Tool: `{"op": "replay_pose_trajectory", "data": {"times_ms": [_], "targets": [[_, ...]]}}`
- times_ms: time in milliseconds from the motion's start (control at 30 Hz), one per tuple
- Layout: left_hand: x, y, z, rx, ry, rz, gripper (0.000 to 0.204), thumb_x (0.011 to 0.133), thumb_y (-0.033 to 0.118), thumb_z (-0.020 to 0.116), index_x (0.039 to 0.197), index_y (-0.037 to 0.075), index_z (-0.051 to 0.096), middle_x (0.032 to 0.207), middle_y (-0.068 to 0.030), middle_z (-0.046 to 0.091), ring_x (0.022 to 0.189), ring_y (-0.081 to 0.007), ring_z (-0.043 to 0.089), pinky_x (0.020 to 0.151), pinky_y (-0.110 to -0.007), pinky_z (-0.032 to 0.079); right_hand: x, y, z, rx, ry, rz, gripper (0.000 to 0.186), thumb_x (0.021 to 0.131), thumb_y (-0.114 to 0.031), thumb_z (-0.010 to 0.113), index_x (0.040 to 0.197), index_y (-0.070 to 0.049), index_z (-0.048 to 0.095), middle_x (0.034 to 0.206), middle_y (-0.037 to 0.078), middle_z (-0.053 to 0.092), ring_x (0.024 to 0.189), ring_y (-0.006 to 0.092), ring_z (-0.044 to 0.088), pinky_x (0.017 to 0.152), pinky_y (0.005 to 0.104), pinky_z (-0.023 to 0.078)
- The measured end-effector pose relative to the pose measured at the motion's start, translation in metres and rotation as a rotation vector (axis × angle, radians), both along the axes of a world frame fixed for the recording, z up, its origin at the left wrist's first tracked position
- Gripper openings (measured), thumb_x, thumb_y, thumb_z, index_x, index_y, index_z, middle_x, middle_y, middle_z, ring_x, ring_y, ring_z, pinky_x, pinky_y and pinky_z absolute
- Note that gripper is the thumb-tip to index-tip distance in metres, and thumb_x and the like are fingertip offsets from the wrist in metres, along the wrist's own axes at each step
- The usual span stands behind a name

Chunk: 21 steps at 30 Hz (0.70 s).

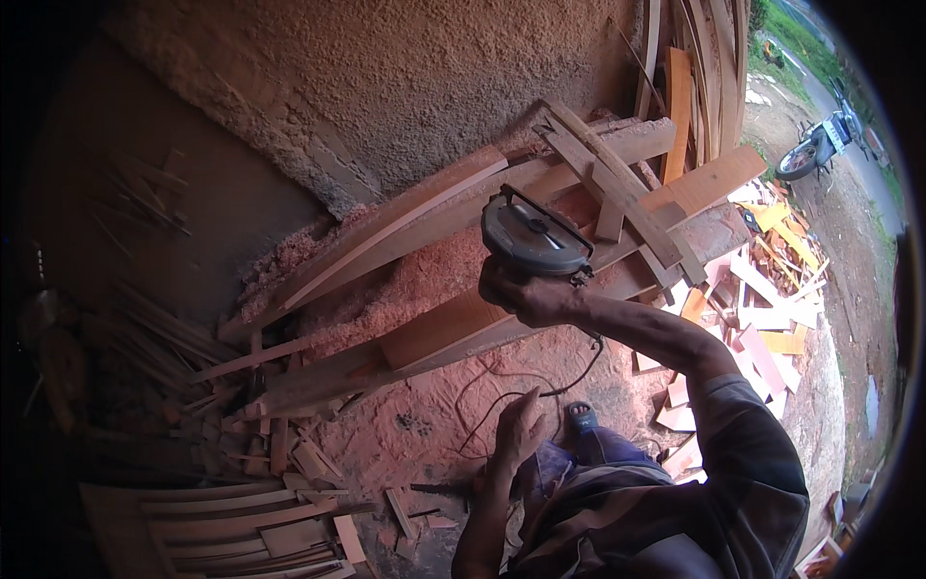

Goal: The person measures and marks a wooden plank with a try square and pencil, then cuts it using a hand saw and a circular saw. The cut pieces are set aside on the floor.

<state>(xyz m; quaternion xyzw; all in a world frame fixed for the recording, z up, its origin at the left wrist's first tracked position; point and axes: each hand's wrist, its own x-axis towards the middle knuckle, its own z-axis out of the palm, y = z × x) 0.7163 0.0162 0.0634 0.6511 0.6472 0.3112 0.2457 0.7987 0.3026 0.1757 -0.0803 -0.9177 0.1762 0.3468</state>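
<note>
A: Quick, where's the circ saw (532, 238)?
B: Mid-view, above the counter (323, 384) of long rough beams. Dark, rounded guard, hard shell, bar-like edge along the upper R side. Can't tell if its base touches wood.
A: R hand (529, 297)?
B: Fingers closed round the saw's near side, firm grip AFAICT; forearm comes in from the lower R.
A: L hand (521, 429)?
B: Low, in front of the counter, nothing seen in it. Fingers loosely bent, part open. Thin dark cable (582, 374), rubbery, curves down just beside it; can't tell if they touch.
A: Wood nearby?
B: Smooth orange-brown plank (439, 331), flat, straight-edged, lying lengthwise on the counter, nr the saw. Behind it, a long bowed timber (386, 230), pale along its top edge. To the R, crossed boards (617, 183), squared, greyish-brown, set at an angle over the beams.
A: Dust?
B: Lots. Pinkish sawdust (410, 288), fluffy, heaped btwn the timbers; more spread on the floor (386, 434).
A: Bkgd?
B: Wall (405, 87), coarse, pebbly plaster. Tall boards (709, 82) upright nr its R end. Offcuts (767, 314) piled R of the counter, flat, angular pcs, some sunlit. Lower L, a stack of curved slats (222, 521), in dim light. Motorbike (820, 147) outside, far upper R.
</note>
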Motion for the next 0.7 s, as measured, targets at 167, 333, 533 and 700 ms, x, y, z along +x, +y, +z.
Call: {"op": "replay_pose_trajectory", "data": {"times_ms": [167, 333, 533, 700], "targets": [[-0.014, 0.05, 0.025, -0.018, -0.311, 0.296, 0.049, 0.101, 0.019, 0.063, 0.144, -0.002, 0.055, 0.139, -0.0266, 0.062, 0.131, -0.0386, 0.059, 0.111, -0.043, 0.047, 0.013, 0.019, -0.008, 0.082, -0.21, -0.066, 0.057, 0.077, 0.003, 0.06, 0.133, -0.008, 0.059, 0.112, 0.019, 0.066, 0.106, 0.0378, 0.066, 0.088, 0.05, 0.054], [-0.066, 0.133, 0.08, 0.144, -0.566, 0.483, 0.062, 0.11, 0.039, 0.051, 0.153, -0.003, 0.04, 0.153, -0.0255, 0.048, 0.142, -0.0367, 0.048, 0.116, -0.043, 0.042, -0.007, -0.001, -0.034, 0.025, -0.442, -0.106, 0.053, 0.082, -0.007, 0.063, 0.135, -0.013, 0.059, 0.129, 0.018, 0.063, 0.122, 0.0381, 0.062, 0.098, 0.0507, 0.052], [-0.106, 0.219, 0.098, 0.072, -0.341, 0.462, 0.064, 0.11, 0.038, 0.05, 0.158, -0.002, 0.034, 0.161, -0.0291, 0.037, 0.148, -0.0393, 0.042, 0.119, -0.044, 0.038, -0.043, -0.029, -0.076, 0.36, -0.194, -0.13, 0.057, 0.088, -0.011, 0.062, 0.144, -0.014, 0.057, 0.137, 0.019, 0.062, 0.126, 0.0374, 0.061, 0.104, 0.0488, 0.05], [-0.107, 0.234, 0.09, 0.051, -0.449, 0.399, 0.059, 0.11, 0.026, 0.05, 0.159, -0.001, 0.032, 0.161, -0.0283, 0.037, 0.146, -0.039, 0.044, 0.118, -0.044, 0.041, -0.028, -0.018, -0.084, 0.297, -0.174, -0.184, 0.056, 0.088, -0.014, 0.064, 0.144, -0.015, 0.058, 0.139, 0.018, 0.061, 0.125, 0.0376, 0.061, 0.104, 0.05, 0.05]]}}
